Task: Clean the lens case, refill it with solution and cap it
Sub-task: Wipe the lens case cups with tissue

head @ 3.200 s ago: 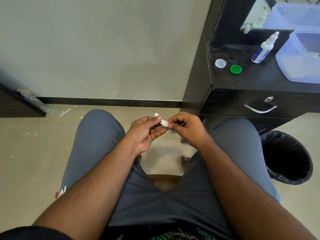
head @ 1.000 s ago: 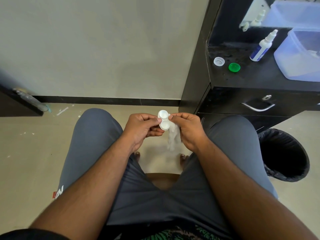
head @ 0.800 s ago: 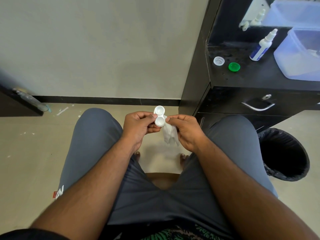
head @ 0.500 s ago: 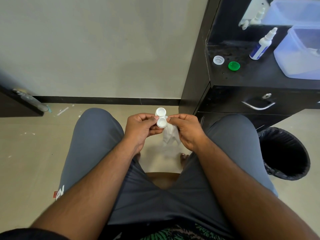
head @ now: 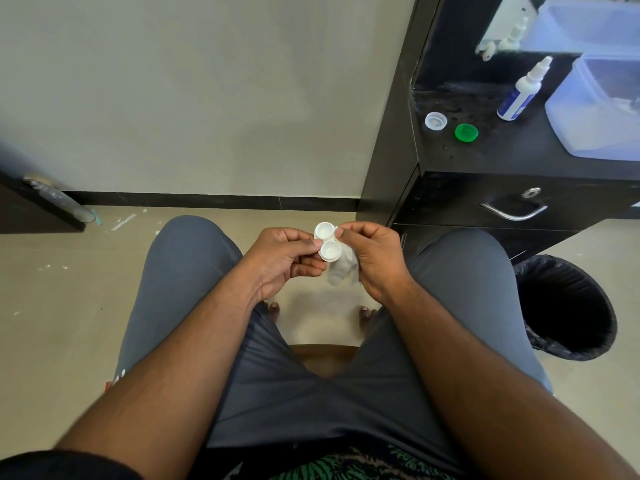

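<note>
L hand (head: 284, 258) is pinching lens case (head: 327, 242) w/ both wells facing up, above lap. R hand (head: 370, 258) is gripping tissue (head: 341, 270) beside case. Caps (head: 435, 120) & solution bottle (head: 520, 93) are sitting on counter (head: 512, 157).

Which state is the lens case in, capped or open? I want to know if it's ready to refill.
Open. Both wells of the lens case face up uncapped; the white cap and green cap lie on the cabinet top.

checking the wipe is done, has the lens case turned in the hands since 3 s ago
Yes. The lens case was edge-on then; now both open wells face up, one toward the wall's black baseboard, one nearer the person.
</note>
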`<state>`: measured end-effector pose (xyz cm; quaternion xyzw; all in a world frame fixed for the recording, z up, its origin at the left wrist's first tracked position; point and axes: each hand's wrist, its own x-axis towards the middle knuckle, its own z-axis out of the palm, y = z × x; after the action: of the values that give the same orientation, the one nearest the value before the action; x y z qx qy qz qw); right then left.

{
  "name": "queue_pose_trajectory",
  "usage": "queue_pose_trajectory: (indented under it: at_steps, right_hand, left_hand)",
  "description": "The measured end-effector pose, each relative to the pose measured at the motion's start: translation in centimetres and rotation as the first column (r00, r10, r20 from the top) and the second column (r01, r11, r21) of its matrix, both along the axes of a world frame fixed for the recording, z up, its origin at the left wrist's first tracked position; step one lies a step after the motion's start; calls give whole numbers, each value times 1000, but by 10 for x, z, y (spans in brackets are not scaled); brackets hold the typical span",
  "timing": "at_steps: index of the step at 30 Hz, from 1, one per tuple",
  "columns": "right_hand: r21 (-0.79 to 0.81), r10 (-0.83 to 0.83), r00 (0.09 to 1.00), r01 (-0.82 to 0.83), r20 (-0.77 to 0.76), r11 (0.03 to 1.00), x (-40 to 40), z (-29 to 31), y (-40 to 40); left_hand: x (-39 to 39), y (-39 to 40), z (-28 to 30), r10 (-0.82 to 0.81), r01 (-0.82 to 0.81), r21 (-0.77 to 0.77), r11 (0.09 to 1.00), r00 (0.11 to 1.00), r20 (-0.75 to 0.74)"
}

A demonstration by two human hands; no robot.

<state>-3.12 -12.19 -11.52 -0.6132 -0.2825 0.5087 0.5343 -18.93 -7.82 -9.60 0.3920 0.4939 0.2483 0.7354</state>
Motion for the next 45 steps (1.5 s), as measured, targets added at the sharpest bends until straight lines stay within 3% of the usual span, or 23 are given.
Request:
queue_pose_trajectory:
  at_steps: [9, 13, 16, 19, 22, 24, 27, 31, 40, 45]
  right_hand:
    - [-8, -15, 999, 15, 46, 1000, 0, 0, 0]
    - [-5, -155, 988, 155, 4, 988, 2, 2, 2]
    - [10, -155, 988, 155, -25, 988, 9, 4, 5]
    - [136, 40, 964, -78, 263, 988, 12, 9, 4]
    - [157, 203, 739, -387, 642, 909, 8, 8, 2]
    - [107, 255, 611, -493, 750, 864, 5, 5, 2]
    - [80, 269, 553, -526, 789, 847, 3, 4, 3]
    - [12, 323, 531, -532, 784, 847, 4, 6, 4]
    - [-8, 310, 629, -434, 713, 901, 4, 5, 4]
    - [-5, 278, 676, -376, 683, 927, 2, 4, 4]
  left_hand:
    - [0, 2, -5, -115, 123, 76, 990, 989, -94]
    - [5, 0, -7, -42, 55, 99, 994, 990, -133]
    - [5, -1, -12, 14, 54, 250, 967, 965, -262]
    - [3, -1, -18, -3, 215, 433, 876, 898, -439]
    - [2, -1, -21, -29, 328, 490, 808, 852, -523]
    - [3, -1, -21, -17, 346, 511, 787, 840, -542]
    - [4, -1, -20, 12, 305, 521, 797, 855, -518]
    - [3, -1, -17, 51, 203, 497, 843, 891, -451]
    - [5, -2, -15, 156, 53, 463, 885, 903, -401]
    - [3, -2, -10, 202, -91, 344, 935, 931, -304]
